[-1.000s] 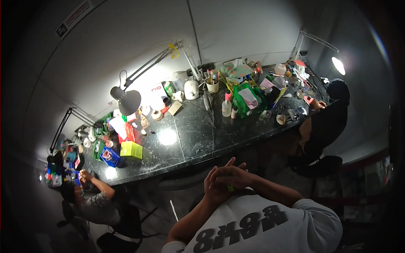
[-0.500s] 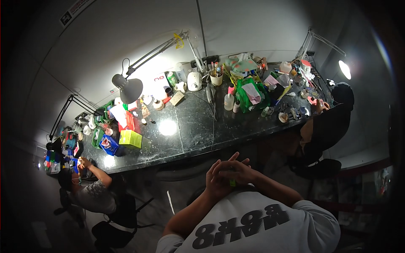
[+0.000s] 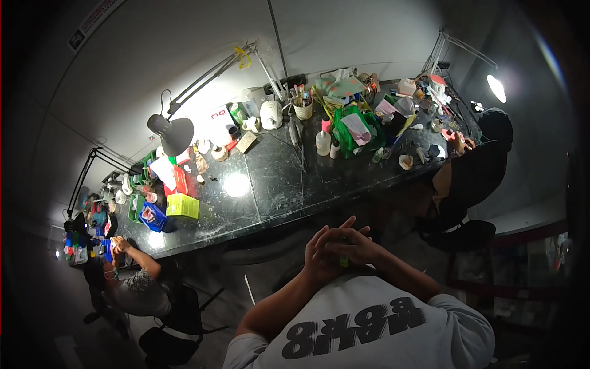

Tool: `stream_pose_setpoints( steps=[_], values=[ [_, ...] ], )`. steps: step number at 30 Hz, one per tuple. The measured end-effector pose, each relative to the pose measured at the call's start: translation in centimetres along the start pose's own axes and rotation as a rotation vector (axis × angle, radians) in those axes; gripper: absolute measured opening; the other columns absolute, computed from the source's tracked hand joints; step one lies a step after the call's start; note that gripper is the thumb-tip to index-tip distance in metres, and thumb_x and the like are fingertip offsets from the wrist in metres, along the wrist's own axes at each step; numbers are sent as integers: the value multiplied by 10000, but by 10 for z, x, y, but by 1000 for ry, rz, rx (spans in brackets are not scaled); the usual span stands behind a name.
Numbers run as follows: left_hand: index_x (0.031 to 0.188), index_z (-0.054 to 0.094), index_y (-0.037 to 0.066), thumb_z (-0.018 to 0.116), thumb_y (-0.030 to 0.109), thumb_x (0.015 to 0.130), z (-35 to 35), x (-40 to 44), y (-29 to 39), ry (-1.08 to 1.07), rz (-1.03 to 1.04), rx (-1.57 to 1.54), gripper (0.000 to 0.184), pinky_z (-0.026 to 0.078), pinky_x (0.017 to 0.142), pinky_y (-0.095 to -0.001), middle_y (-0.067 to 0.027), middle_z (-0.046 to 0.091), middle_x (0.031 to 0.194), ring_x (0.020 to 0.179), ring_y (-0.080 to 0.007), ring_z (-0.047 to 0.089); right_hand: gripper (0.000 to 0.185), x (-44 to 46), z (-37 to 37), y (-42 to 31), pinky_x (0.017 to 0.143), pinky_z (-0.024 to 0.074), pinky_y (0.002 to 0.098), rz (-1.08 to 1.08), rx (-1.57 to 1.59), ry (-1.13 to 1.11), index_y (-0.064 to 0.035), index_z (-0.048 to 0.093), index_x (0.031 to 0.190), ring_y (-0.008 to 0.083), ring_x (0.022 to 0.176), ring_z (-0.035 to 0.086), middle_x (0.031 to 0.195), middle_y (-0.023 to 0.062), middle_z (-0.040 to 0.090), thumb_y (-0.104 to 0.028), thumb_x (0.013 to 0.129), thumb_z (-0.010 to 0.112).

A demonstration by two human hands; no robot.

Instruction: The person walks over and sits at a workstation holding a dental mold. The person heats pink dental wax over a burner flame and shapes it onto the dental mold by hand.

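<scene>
My left hand (image 3: 318,255) and my right hand (image 3: 353,243) are clasped in front of my chest, fingers interlaced and some fingertips sticking up. No object shows between them. A small green patch (image 3: 344,261) is visible just below the clasped fingers, too small to make out. Both hands are apart from the dark worktable (image 3: 276,200), whose front edge lies beyond them.
A lime-green box (image 3: 182,206) and a blue bin (image 3: 152,218) stand on the table's left part. Bottles (image 3: 323,141) and a green bag (image 3: 350,132) are further right. A desk lamp (image 3: 172,134) leans over. Co-workers sit at left (image 3: 138,295) and right (image 3: 476,178).
The camera view has shifted slightly, so the table and its things appear moved. My hands stay clasped. The right co-worker's hands have shifted a little.
</scene>
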State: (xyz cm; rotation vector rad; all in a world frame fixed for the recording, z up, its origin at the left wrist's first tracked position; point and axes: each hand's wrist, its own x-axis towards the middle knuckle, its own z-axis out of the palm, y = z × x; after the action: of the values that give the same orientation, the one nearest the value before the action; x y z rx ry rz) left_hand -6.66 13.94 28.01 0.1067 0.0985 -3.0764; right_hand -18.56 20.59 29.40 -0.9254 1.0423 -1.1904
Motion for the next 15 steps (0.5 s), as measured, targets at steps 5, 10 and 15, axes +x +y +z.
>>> stream_pose_setpoints(
  steps=[5,10,15],
  values=[
    [1492,319,198,363,522,967,-4,7,1,0,-30,11,619,268,1133,-542,-207,304,1507,1407,-381,287,176,-4,-4,1,809,522,269,48,34,53,19,595,1108,173,881,683,977,147,698,-61,983,501],
    [1505,293,209,349,539,965,-3,10,2,6,-25,22,635,246,1148,-531,-215,270,1525,1420,-386,259,177,-3,-6,0,812,521,273,83,75,77,25,599,1099,183,886,682,972,154,697,-59,980,499],
    [1501,300,204,346,537,966,-4,10,4,14,-12,36,632,255,1146,-524,-223,283,1517,1416,-388,269,184,3,-8,12,829,504,270,23,58,76,33,600,1102,192,895,677,967,164,696,-35,963,499]
  ],
)
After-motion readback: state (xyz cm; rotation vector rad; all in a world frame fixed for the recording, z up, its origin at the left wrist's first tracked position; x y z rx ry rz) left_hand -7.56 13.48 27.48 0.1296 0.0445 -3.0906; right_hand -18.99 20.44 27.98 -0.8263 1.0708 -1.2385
